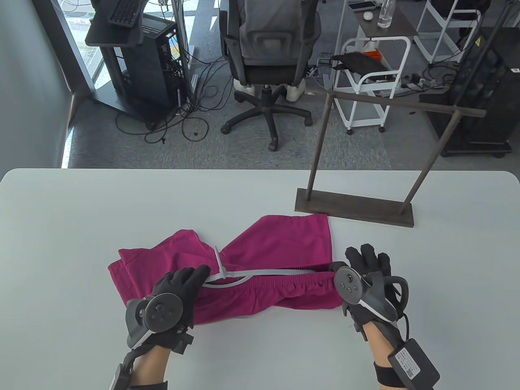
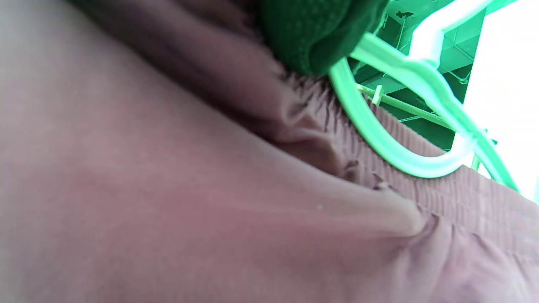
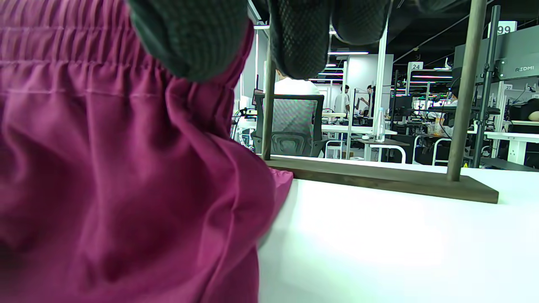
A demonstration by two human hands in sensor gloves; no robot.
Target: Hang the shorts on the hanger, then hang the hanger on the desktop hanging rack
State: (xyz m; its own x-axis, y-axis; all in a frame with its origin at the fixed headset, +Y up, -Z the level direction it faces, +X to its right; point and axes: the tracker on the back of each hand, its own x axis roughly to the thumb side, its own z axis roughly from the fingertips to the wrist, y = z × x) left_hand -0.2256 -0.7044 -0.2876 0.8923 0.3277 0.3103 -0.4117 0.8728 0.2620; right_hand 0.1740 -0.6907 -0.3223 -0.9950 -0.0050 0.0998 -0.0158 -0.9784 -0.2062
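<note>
Magenta shorts (image 1: 284, 243) lie flat on the white table (image 1: 81, 227), waistband towards me. A pale grey plastic hanger (image 1: 264, 273) lies along the waistband, its hook end by my left hand (image 1: 201, 276). That hand's fingers curl over the waistband's left part beside the hook; the left wrist view shows a fingertip (image 2: 311, 38) on the gathered fabric (image 2: 168, 189) next to the hanger loop (image 2: 396, 155). My right hand (image 1: 351, 260) pinches the waistband's right end, with the thumb (image 3: 189, 38) on the shorts (image 3: 105, 168). The dark wooden rack (image 1: 353, 207) stands behind, its bar (image 1: 406, 105) bare.
The rack's base (image 3: 379, 176) sits just beyond the shorts' far right corner, its posts (image 3: 463, 84) upright. Bare table lies to the left and right of the shorts. Beyond the far edge are an office chair (image 1: 268, 61), a computer stand and white carts.
</note>
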